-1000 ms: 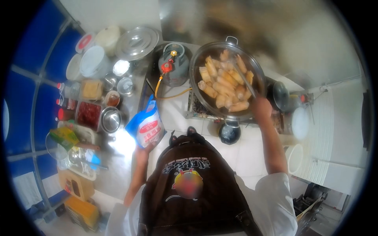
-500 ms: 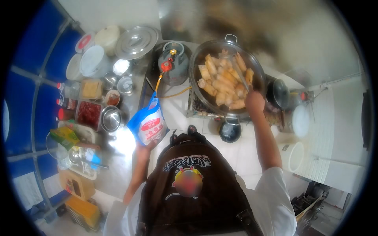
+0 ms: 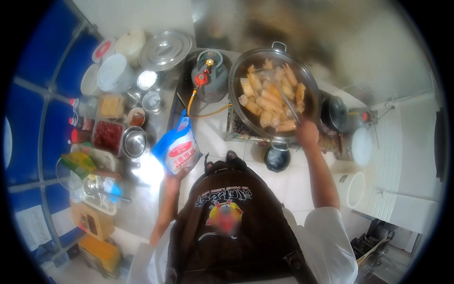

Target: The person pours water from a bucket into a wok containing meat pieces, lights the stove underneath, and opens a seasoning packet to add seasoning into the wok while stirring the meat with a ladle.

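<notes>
My left hand (image 3: 176, 174) grips the lower end of a blue-and-white printed plastic bag (image 3: 182, 150) with a red oval label. The bag's narrow blue top points up, between the counter and the pot. My right hand (image 3: 307, 133) is closed round the handle of a long metal ladle (image 3: 289, 103), at the near right rim of a wide steel pot (image 3: 235, 99). Pale tan meat pieces, resembling pig's trotters (image 3: 269, 106), fill the pot's middle in liquid. The ladle's head lies among them, blurred by steam.
A gas cylinder (image 3: 210, 80) with an orange hose stands left of the pot. On the left, a steel counter (image 3: 137, 203) bears a red-filled tray (image 3: 108, 137), bowls, bottles and a lid (image 3: 165, 50). A black pan (image 3: 335, 113) sits to the right; a black bucket (image 3: 276, 157) stands below.
My right hand and the ladle have shifted slightly towards me and to the right. Some meat pieces lie a little differently. My left hand and the bag have hardly moved.
</notes>
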{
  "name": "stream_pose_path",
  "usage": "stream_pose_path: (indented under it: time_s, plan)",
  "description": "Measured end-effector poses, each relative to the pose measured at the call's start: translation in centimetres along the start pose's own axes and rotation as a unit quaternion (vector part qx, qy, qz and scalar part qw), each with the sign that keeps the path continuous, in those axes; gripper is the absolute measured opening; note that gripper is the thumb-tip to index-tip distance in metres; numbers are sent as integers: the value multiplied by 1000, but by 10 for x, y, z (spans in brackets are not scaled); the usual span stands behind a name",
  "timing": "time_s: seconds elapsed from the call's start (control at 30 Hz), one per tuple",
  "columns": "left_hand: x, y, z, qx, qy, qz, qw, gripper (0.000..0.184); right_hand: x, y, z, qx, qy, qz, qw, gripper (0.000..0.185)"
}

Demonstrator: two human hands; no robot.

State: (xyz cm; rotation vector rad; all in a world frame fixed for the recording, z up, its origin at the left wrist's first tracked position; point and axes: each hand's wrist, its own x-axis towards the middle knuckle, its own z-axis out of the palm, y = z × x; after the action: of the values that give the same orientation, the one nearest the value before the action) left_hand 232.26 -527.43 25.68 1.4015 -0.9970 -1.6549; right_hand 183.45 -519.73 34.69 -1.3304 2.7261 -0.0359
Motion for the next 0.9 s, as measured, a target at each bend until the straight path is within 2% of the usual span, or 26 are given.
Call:
stream_pose_path:
  time_s: [0.1, 0.27, 0.37, 0.47, 0.67, 0.73, 0.8, 0.83, 0.9]
  plan:
    - [-2, 8, 1, 26, -5, 6, 1000, 55, -11, 1, 1, 23, -24, 34, 999, 40]
    - [-1, -4, -7, -2, -18, -7, 1000, 54, -45, 30, -5, 39, -42, 13, 998, 43]
    - [3, -9, -8, -2, -27, -1, 1000, 54, -54, 40, -2, 55, -13, -3, 998, 41]
    - [12, -19, -13, 21, -46, 16, 999, 56, -52, 12, -1, 46, -18, 28, 998, 40]
    - [19, -22, -23, 30, -92, 41, 994, 57, -22, -20, 38, 82, -9, 25, 996, 39]
    - [14, -16, -23, 25, -100, 46, 994, 56, -29, -20, 41, 80, -8, 21, 997, 39]
    - [-1, 6, -16, 26, -88, 5, 996, 57, -44, -18, 35, 111, 22, 15, 993, 39]
    - [2, 1, -19, 27, -89, 2, 996, 57, -53, -19, 28, 115, -8, 43, 992, 39]
    - [9, -7, -26, 11, -122, 35, 992, 57, -67, -10, 32, 134, -1, 36, 990, 39]
